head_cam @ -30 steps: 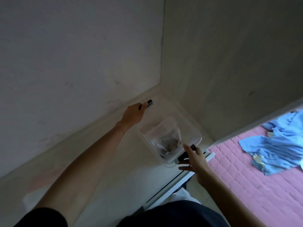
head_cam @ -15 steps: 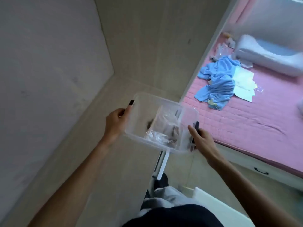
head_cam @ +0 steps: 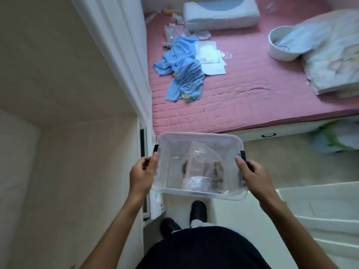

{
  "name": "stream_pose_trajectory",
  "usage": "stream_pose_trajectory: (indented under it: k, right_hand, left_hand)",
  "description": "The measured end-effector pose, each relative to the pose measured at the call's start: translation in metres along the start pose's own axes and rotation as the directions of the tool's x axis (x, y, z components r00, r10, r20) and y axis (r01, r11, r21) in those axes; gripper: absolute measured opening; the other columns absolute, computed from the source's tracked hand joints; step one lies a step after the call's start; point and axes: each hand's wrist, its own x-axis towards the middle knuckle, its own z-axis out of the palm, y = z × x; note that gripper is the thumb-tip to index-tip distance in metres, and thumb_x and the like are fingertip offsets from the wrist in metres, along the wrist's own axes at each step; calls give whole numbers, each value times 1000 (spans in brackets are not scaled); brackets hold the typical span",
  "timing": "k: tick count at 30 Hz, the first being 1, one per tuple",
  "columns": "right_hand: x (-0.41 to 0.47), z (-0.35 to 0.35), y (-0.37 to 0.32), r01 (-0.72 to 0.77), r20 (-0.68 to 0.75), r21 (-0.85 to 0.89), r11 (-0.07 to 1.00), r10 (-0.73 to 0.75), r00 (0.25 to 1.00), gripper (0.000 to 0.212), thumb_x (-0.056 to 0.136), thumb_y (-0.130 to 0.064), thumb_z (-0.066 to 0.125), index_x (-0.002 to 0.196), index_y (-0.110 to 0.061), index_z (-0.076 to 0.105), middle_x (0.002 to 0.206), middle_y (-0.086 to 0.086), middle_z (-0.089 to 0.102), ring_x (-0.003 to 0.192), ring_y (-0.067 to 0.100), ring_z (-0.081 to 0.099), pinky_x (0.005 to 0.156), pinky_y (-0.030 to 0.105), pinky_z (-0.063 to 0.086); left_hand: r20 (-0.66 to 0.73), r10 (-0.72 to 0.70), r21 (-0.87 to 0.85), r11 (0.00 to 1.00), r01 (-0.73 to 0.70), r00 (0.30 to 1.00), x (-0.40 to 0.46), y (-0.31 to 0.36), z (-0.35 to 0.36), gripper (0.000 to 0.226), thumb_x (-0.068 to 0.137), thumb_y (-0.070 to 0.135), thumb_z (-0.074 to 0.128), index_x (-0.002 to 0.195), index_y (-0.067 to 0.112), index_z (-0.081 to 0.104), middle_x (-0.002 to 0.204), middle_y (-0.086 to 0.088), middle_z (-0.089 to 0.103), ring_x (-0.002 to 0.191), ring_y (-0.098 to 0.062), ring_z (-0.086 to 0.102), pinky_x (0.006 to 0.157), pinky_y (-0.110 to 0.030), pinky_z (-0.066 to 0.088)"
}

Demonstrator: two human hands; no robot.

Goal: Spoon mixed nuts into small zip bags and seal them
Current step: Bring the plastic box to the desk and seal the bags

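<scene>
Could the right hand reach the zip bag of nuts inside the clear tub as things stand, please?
Probably not yet: the right hand grips the clear tub, as does the left hand. The zip bag lies uncovered inside.

Clear plastic box [head_cam: 200,166] is out of the wardrobe's back corner: a second ago it sat deep on the shelf [head_cam: 68,152], now it's held in front of the body, over the floor beside the bed [head_cam: 252,84]. Left hand [head_cam: 142,175] and right hand [head_cam: 252,175] came back with it. View swung from wardrobe interior down to feet.
</scene>
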Motion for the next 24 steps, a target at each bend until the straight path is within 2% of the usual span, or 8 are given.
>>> stream_pose_trajectory:
  k: [3,6,9,11,13,17,21,24]
  right_hand:
    - [11,-33,7,-22,-78,79,997,29,997,46,97,-54,59,73,-16,59,55,-15,57,49,0,50,48,21,44]
    - [22,-60,13,-42,-121,157,987,61,991,42,97,-54,60,84,-15,69,69,-6,69,58,2,61,56,28,51]
    - [35,-74,11,-41,-143,206,978,71,987,40,97,-53,61,91,-15,72,83,2,76,66,8,67,63,35,57]
    - [46,-77,9,-47,-167,220,974,85,982,42,97,-53,61,91,-14,72,79,2,74,66,11,66,65,38,56]
    - [57,-77,8,-64,-202,232,971,112,973,43,97,-54,61,88,-12,71,71,-3,69,62,10,62,61,35,52]
    - [80,-72,0,-105,-249,256,961,170,953,44,97,-54,61,86,-13,70,64,-11,69,57,2,63,55,26,51]
    - [103,-63,-18,-155,-303,308,939,251,919,54,94,-59,61,92,-6,70,72,5,70,66,14,65,63,36,53]
    - [116,-56,-34,-170,-360,345,923,297,884,64,93,-62,61,93,2,65,73,5,63,67,19,60,62,35,50]
  left_hand:
    - [79,22,11,1000,-23,997,12,33,39,47,93,64,61,90,18,72,84,-3,73,74,-15,64,67,-31,52]
    - [138,80,15,996,-83,987,24,63,63,45,90,66,61,94,23,73,80,15,72,72,0,65,62,-14,49]
    - [189,122,42,990,-132,974,39,86,80,51,84,71,58,98,25,74,83,21,73,73,6,64,62,-10,49]
    - [228,122,57,989,-138,966,53,95,91,53,83,73,57,100,26,75,88,16,74,78,3,66,64,-13,51]
    - [260,112,81,987,-137,959,71,103,102,53,83,73,57,100,26,74,88,14,74,78,2,66,65,-14,50]
    - [314,126,104,981,-166,941,118,117,124,44,88,69,60,91,27,74,76,25,70,66,9,60,59,-7,45]
    - [426,147,123,968,-218,893,174,138,145,49,86,70,58,91,25,75,78,17,70,68,5,58,65,-17,46]
    - [516,146,139,958,-251,844,213,159,160,53,87,76,57,93,26,75,83,12,72,70,4,58,67,-24,46]
